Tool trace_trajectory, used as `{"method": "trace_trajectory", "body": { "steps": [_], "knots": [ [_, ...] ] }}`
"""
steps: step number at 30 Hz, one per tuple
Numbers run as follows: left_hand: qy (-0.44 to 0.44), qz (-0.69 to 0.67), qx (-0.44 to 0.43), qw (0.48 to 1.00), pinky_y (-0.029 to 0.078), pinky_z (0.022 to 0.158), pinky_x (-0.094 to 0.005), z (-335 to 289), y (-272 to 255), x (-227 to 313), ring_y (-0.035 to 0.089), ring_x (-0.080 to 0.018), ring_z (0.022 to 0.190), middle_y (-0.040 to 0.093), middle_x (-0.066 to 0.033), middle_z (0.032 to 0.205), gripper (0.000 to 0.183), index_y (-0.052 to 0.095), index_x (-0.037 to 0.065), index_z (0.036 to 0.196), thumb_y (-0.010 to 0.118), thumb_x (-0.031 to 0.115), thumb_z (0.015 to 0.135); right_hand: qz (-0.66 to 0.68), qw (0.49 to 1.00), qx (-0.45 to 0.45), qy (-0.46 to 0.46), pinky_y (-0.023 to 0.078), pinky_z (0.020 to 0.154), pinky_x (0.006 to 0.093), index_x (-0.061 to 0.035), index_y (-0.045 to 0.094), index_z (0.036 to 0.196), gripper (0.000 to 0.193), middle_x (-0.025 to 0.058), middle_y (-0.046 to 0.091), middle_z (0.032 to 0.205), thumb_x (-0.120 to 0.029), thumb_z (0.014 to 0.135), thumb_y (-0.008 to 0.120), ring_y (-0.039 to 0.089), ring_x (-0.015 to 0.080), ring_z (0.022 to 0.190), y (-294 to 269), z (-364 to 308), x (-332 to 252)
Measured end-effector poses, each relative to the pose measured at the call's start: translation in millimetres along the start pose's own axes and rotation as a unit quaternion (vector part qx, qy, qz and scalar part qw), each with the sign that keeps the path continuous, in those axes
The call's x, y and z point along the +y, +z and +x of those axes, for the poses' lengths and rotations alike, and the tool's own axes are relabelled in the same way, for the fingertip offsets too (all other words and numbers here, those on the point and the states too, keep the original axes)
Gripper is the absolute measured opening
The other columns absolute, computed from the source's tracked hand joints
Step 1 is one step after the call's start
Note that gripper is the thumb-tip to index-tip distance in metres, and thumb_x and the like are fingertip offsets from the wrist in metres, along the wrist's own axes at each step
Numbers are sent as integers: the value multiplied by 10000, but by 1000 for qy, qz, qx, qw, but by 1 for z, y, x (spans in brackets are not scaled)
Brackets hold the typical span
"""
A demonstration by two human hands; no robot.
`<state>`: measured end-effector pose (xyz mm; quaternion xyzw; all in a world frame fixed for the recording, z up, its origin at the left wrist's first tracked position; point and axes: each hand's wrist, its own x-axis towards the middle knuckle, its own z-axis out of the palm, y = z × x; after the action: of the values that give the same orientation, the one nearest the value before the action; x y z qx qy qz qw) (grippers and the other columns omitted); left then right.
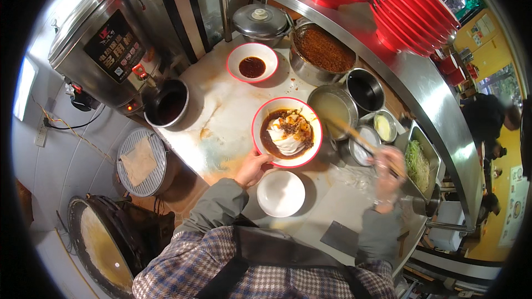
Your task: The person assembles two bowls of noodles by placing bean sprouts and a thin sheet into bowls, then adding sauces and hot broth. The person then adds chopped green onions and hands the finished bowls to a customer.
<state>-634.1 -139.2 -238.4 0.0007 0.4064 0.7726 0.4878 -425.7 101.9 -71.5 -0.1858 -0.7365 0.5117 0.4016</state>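
A pale, stained tabletop [221, 86] spreads beneath the person's arms, with a steel shelf [407, 75] curving along its right side. A tall steel urn [88, 41] stands at the left. Nested red bowls [410, 14] lean on the shelf. Below them sits a steel pot [300, 69] of reddish-brown crumbly sauce; farther right, a metal tray [435, 166] holds shredded greens.

Mid-tabletop is a red-rimmed bowl [288, 160] containing a smooth white mound, dark broth and chopped topping. A plain white bowl [281, 194] rests just below it. The left hand [256, 167] pinches the red-rimmed bowl's lower-left edge, thumb over the rim. The right hand [388, 174], blurred, is closed around long wooden chopsticks [357, 137], whose far end lies over a pan [311, 97] of cloudy liquid.
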Motion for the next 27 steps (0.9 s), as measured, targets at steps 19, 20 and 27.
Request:
{"method": "trace_trajectory", "body": {
  "steps": [19,20,27],
  "knots": [
    [-39,11,-63,997,556,748,-292,92,-38,84,607,-122,923,581,-37,1176,647,370,143,1402,597,-32,822,-85,978,-110,-153,524,722,315,-34,670,888,76,97,660,907,30,850,652,656,208,831,171,102,29],
    [-43,30,-52,997,559,751,-294,98,-39,84,611,-128,933,580,-42,1182,638,370,138,1399,591,-34,825,-110,972,-65,-199,525,724,318,-26,659,898,87,111,660,911,45,849,641,651,212,838,164,109,30],
    [15,10,-61,998,587,828,-391,130,-27,89,635,-225,1044,566,-121,1247,558,346,50,1387,521,-27,863,-47,996,61,-49,536,695,276,12,611,919,32,94,612,943,-13,928,594,640,154,757,148,149,33]
  ]
}}
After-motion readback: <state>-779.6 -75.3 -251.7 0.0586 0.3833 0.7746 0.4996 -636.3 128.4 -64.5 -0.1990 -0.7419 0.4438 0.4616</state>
